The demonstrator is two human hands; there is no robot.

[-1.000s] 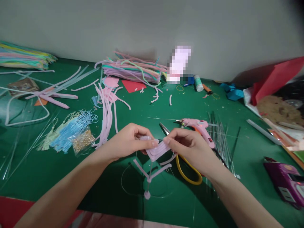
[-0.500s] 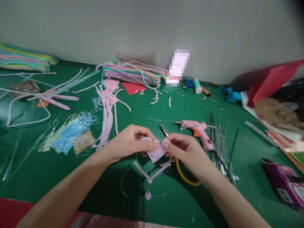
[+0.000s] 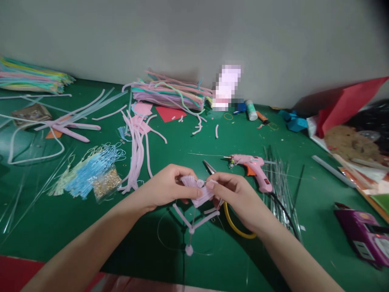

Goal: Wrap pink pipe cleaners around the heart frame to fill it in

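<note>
A pale lilac piece of side-by-side pipe cleaners (image 3: 203, 199) is pinched between both hands above the green table. My left hand (image 3: 172, 185) grips its left part, fingers curled behind and thumb in front. My right hand (image 3: 235, 192) holds its right part near a small round coil (image 3: 200, 183) at the top. From the piece hangs a thin stem with a V of lilac pipe cleaner (image 3: 192, 229) and a lilac ball (image 3: 189, 250) below. Yellow-handled scissors (image 3: 235, 227) lie partly hidden under my right hand.
A pink glue gun (image 3: 253, 165) lies right of the hands, beside thin wires (image 3: 281, 202). At left are blue tassels (image 3: 97, 166), a bag of gold beads (image 3: 106, 183) and loose lilac pipe cleaners (image 3: 136, 158). A purple device (image 3: 361, 235) sits far right.
The lilac piece has tilted slightly, and its round coil now shows between the thumbs. My left thumb has shifted a little lower. Both hands keep their hold.
</note>
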